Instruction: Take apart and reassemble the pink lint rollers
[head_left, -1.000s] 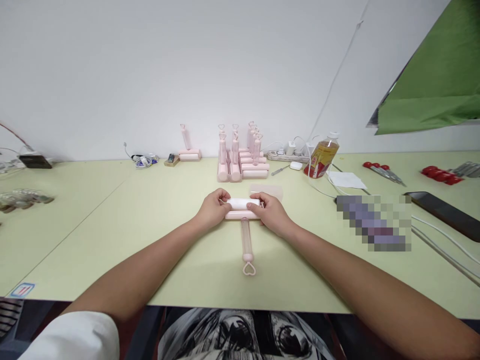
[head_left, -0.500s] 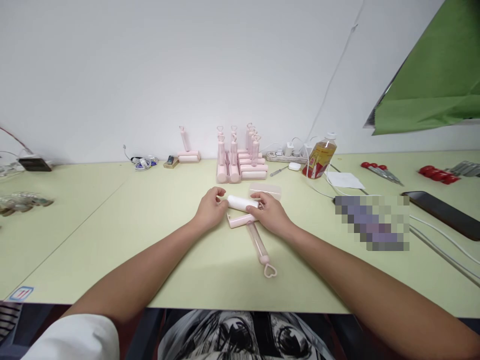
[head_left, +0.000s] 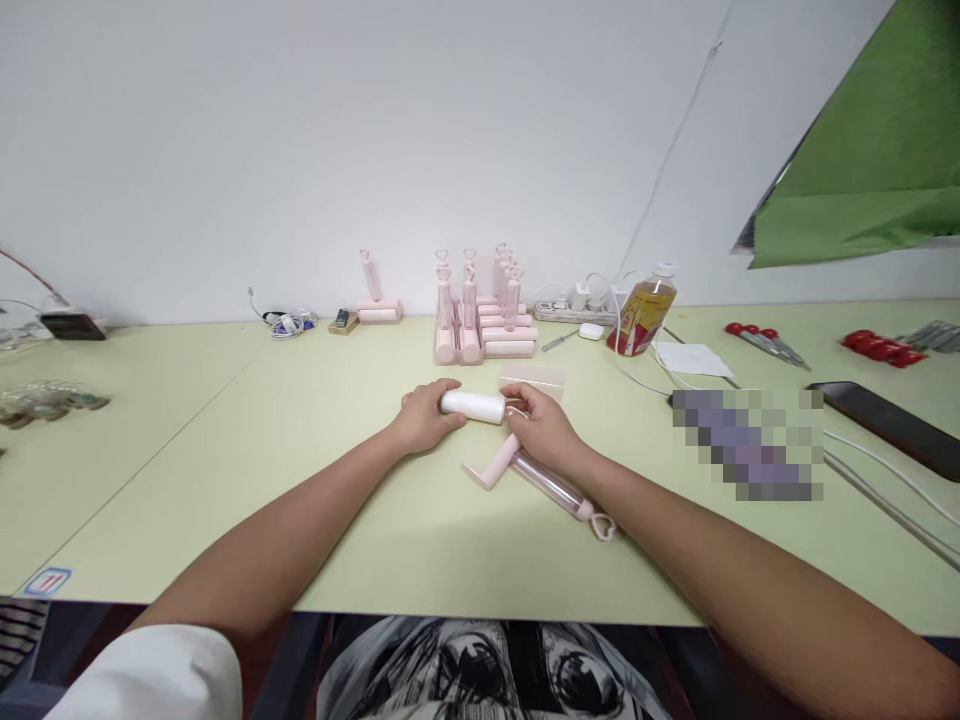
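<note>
"Roll — where is it?"
"Over mid-scene, its left end wrapped in the left hand's thumb and fingers."
"And the right hand?"
"Bent over the holder's far end, beside the roll's right end — how firmly closed, I cannot tell."
"Cover?"
"On the table, just beyond the right hand."
</note>
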